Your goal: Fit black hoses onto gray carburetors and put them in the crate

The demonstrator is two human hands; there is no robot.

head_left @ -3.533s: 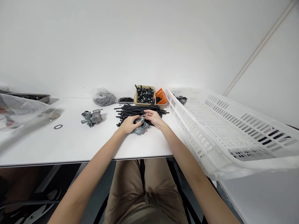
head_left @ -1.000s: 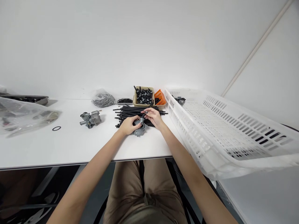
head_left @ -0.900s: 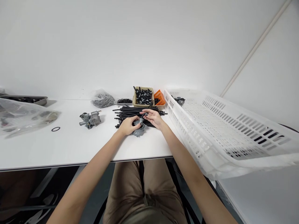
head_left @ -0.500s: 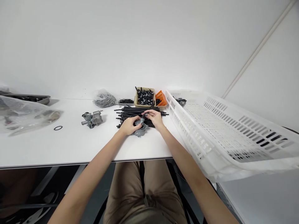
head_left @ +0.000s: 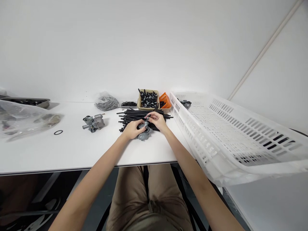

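Note:
A grey metal carburetor (head_left: 143,136) rests at the near edge of a pile of black rubber hoses (head_left: 134,116). My left hand (head_left: 132,129) grips it from the left, thumb across its upper body. My right hand (head_left: 157,121) is at its top, with thumb and fingers pinched on a small black part (head_left: 148,118) at the carburetor's upper end. The fingers partly hide that part, so I cannot tell its full shape. A second carburetor (head_left: 94,123) lies on the white table (head_left: 72,150) to the left.
A black ring (head_left: 58,132) and a clear plastic bag (head_left: 26,117) lie left, before a metal tray (head_left: 43,103). Behind the hoses are a bag of small parts (head_left: 106,102), a beige bin (head_left: 148,108) of black fittings and an orange basket (head_left: 166,98). A white crate (head_left: 204,141) stands right.
My right hand has shifted slightly left and closer over the carburetor's top, bringing the black part against it. The left hand keeps its grip. The view has shifted slightly.

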